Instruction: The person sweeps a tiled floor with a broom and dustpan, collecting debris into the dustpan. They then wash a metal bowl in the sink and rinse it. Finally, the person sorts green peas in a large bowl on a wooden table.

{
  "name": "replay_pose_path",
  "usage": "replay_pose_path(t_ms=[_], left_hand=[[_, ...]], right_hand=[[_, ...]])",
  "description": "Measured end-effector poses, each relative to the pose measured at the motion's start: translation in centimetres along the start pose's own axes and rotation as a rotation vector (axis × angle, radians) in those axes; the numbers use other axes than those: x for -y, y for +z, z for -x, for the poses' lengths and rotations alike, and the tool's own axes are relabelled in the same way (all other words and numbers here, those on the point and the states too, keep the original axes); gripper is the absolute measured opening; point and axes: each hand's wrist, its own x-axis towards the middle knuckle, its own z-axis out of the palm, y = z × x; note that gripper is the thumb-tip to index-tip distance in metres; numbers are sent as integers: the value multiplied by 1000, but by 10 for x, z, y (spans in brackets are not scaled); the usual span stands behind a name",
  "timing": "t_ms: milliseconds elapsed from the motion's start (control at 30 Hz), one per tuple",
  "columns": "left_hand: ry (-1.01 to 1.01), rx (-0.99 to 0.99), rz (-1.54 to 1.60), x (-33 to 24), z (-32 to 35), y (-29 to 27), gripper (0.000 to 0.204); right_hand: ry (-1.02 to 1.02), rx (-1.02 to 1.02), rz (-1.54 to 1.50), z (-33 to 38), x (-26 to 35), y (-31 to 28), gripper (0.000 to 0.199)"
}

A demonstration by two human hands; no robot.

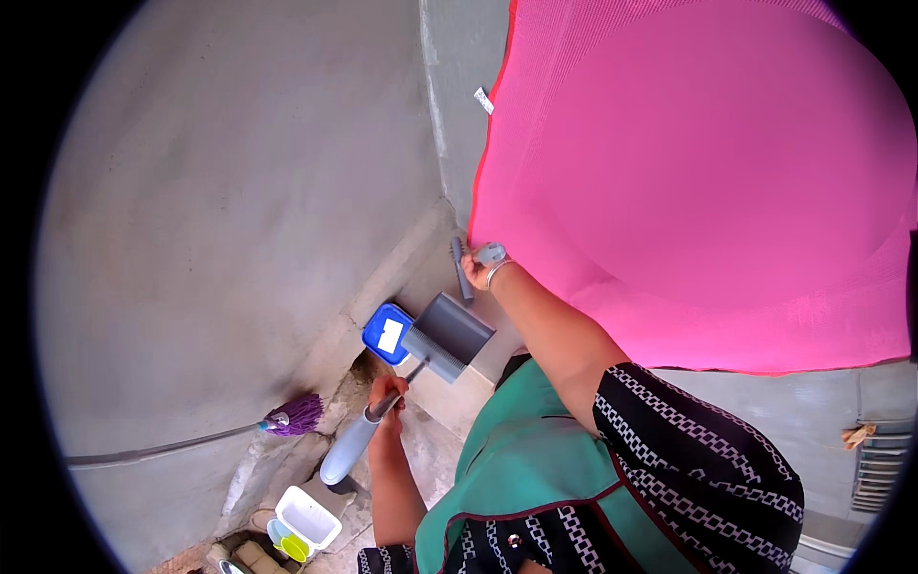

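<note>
My left hand [386, 389] is closed round the grey handle of a long-handled dustpan [461, 328], whose wide end of the handle points back toward me. The pan is open-topped, with a comb-like toothed edge, and sits low near the wall corner. Farther off, my right hand [476, 271] is closed round a light grey handle [491, 253] seen almost end-on. Beside that hand is a narrow grey bar with short teeth or bristles [462, 268]; whether it joins the handle I cannot tell. A blue square container [387, 332] with a white label lies left of the pan.
A pink cloth [708, 191] with a red edge hangs at the right, close to my right hand. A purple mop head [295, 414] leans at the left wall. A white tub [309, 518] and a lime-green item [295, 547] stand at lower left. A vent [881, 466] is at far right.
</note>
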Motion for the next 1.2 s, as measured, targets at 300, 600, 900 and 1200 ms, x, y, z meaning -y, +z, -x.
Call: replay_pose_path(t_ms=[300,600,900,1200], left_hand=[[-136,151,-124,-109,-48,126,35],[-232,411,-344,-159,-152,296,37],[-130,767,-632,-106,-244,515,38],[-8,797,-605,6,-311,814,34]], right_hand=[[-140,-27,-257,43,108,90,12],[-413,38,-604,106,274,36,20],[-831,57,-894,187,397,-183,18],[-957,291,-713,271,570,-304,5]])
